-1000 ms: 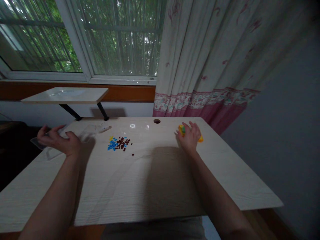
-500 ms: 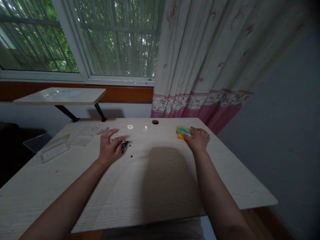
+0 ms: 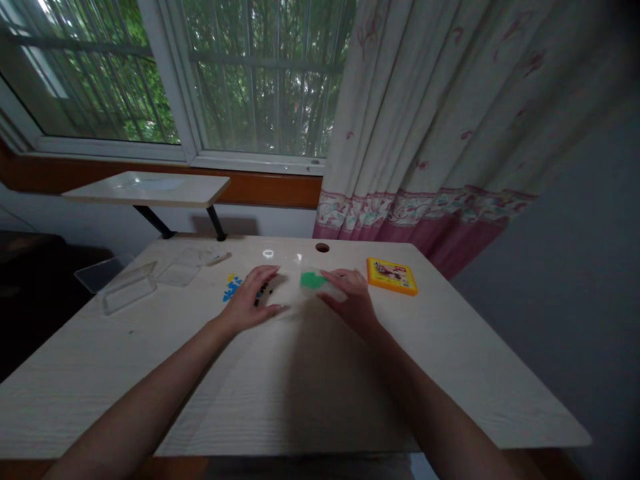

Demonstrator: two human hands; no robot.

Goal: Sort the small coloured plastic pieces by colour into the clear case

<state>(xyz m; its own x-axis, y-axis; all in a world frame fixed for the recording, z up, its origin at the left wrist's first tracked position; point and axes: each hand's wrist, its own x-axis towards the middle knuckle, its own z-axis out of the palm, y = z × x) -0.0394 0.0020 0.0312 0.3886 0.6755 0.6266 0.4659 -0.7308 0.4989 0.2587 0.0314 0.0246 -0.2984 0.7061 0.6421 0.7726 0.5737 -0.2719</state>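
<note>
My right hand (image 3: 350,297) is closed on a clear plastic piece with a green patch (image 3: 314,281), held just above the pale wooden table (image 3: 310,380) at its middle. To the left, my left hand (image 3: 254,303) lies with fingers stretched out over a heap of small dark and blue beads (image 3: 233,289), its fingertips close to the clear piece. A flat yellow box (image 3: 391,275) with a picture on top lies to the right of my right hand.
Clear plastic trays and lids (image 3: 129,287) lie at the table's far left. A small raised shelf (image 3: 150,189) stands behind the table under the window. A round cable hole (image 3: 323,247) is at the far edge. A flowered curtain (image 3: 425,133) hangs at the right.
My right hand has lifted the green-patched clear piece off the yellow box and carried it left to the middle. My left hand came from the trays to the bead heap.
</note>
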